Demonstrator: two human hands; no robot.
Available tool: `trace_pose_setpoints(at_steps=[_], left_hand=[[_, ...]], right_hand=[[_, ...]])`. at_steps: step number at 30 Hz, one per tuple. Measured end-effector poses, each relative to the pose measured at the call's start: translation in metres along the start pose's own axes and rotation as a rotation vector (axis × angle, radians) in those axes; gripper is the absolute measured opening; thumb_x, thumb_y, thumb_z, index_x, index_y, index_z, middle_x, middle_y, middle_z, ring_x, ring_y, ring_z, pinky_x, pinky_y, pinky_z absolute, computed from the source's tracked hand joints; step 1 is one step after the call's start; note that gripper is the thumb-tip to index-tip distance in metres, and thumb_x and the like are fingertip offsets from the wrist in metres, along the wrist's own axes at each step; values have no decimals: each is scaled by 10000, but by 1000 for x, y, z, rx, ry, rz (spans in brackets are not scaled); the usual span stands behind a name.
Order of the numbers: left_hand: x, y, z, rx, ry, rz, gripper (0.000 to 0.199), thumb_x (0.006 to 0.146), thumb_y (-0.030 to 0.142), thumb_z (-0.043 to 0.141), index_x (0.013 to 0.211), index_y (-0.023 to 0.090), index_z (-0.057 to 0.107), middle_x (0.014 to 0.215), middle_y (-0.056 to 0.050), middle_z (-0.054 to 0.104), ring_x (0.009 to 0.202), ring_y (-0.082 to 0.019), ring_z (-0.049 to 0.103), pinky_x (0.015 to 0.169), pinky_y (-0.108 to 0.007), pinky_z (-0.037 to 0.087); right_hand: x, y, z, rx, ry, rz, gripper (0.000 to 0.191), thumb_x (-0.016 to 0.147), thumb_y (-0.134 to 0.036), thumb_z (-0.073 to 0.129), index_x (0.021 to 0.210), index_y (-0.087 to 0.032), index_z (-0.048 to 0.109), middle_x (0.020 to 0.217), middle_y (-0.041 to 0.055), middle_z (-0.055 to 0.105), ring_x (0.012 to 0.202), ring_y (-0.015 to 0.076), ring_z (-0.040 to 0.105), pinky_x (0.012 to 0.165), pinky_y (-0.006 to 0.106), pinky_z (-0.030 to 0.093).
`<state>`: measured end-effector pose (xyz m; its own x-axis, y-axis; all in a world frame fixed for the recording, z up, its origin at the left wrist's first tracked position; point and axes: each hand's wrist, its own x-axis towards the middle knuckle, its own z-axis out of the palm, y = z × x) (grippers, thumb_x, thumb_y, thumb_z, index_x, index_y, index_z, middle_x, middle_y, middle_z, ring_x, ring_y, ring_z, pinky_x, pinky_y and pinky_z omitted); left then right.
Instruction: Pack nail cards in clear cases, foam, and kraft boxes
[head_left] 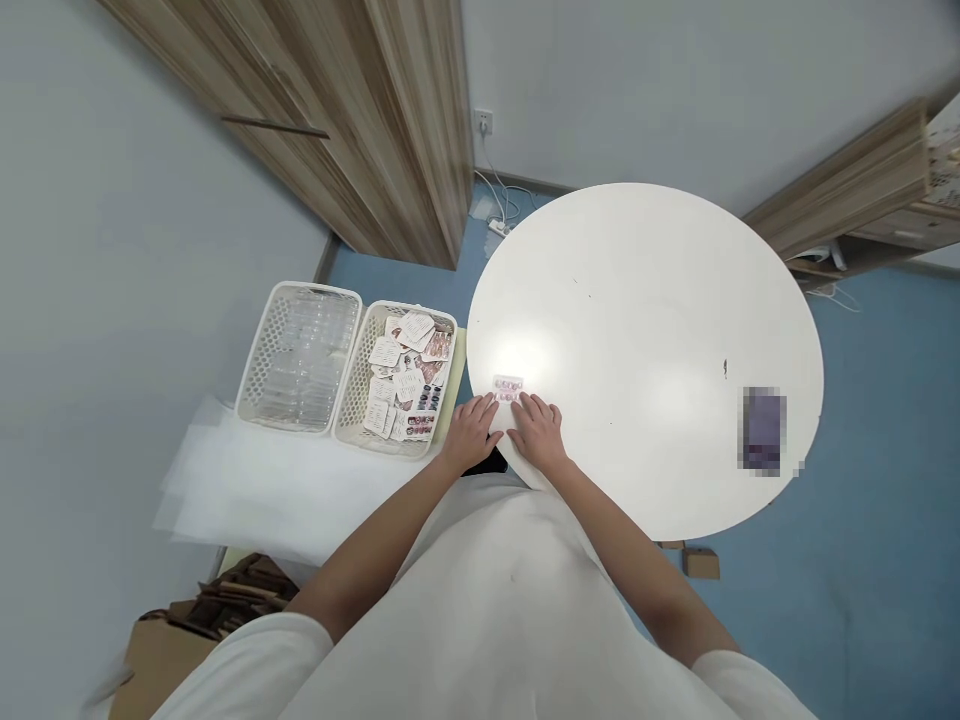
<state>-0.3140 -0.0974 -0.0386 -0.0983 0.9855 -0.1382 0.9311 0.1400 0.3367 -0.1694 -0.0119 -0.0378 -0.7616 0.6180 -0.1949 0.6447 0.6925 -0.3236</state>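
Note:
A small card of pink press-on nails point(508, 384) lies near the left edge of the round white table point(637, 290), its rows of nails facing up. At the card's lower left corner are the fingertips of my left hand point(470, 434). My right hand point(540, 434) has its fingertips at the lower right corner. Both thumbs stand apart from the fingers and point inward, below the card. Neither hand is closed round the card. The fingers hide part of its lower edge.
Left of the table, a white basket point(339, 440) holds several nail cards. Beside it, another basket point(247, 400) holds clear plastic cases. White sheets point(247, 490) lie in front. A cardboard box point(154, 660) stands lower left. A blurred purple item point(765, 430) lies on the table's right.

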Motion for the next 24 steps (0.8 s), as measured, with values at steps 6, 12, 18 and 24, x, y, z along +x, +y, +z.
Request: trace_pose_setpoints(at_steps=[6, 12, 18, 24], left_hand=[[19, -8, -10, 52, 18, -67, 487, 848, 401, 319, 1267, 160, 380, 1360, -96, 346, 1210, -266, 311, 941, -412, 265], [31, -14, -12, 49, 4, -87, 507, 847, 400, 320, 1286, 150, 353, 1369, -91, 333, 1200, -264, 319, 930, -407, 275], [31, -15, -10, -26, 9, -104, 526, 837, 393, 344, 1304, 152, 325, 1366, -91, 335, 1195, -283, 314, 929, -419, 275], [30, -16, -9, -59, 12, -106, 531, 836, 382, 354, 1311, 148, 312, 1369, -94, 329, 1203, -288, 297, 933, -422, 274]], right_hand=[[26, -5, -5, -24, 12, 6, 430, 838, -343, 366, 1240, -192, 394, 1359, 108, 341, 1219, 271, 277, 943, 464, 192], [39, -8, -6, -37, 5, 26, 445, 836, -331, 370, 1256, -184, 371, 1374, 112, 314, 1222, 271, 270, 938, 459, 206], [42, -6, -8, -26, -19, 17, 465, 833, -317, 371, 1277, -181, 341, 1379, 124, 300, 1229, 285, 252, 933, 466, 205], [43, -5, -9, -45, -42, 10, 477, 834, -311, 371, 1288, -178, 318, 1390, 124, 277, 1236, 284, 243, 930, 466, 211]])
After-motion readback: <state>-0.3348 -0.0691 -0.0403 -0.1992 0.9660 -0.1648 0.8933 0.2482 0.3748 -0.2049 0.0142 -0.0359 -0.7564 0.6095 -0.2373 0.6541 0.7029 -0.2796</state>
